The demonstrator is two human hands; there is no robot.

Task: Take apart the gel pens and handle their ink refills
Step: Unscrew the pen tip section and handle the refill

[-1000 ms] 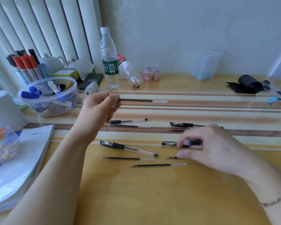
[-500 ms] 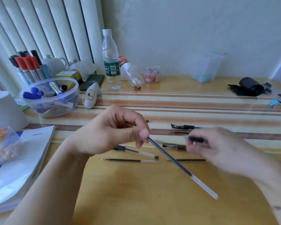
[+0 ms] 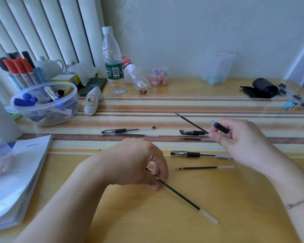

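Note:
My left hand [image 3: 135, 163] pinches one end of a dark ink refill [image 3: 182, 197], which slants down to the right and rests low on the yellow table [image 3: 147, 221]. My right hand [image 3: 240, 139] is raised and holds a black pen grip piece [image 3: 220, 127] together with a second refill [image 3: 189, 122] that points up and left. One whole gel pen [image 3: 128, 130] lies in the middle with a loose refill [image 3: 139, 135] beside it. Another gel pen [image 3: 191, 153], a loose refill [image 3: 204, 167] and a black pen cap part [image 3: 191, 132] lie near my right hand.
A clear bowl of markers [image 3: 44, 104] and a white cup [image 3: 0, 118] stand at the left, with a book [image 3: 16, 172] in front. A water bottle [image 3: 112, 64], a clear container [image 3: 218, 69] and a black roll [image 3: 263, 87] line the back.
My left hand came down from mid-air and brought its refill to the table near the front. My right hand rose off the table with the grip piece and a refill.

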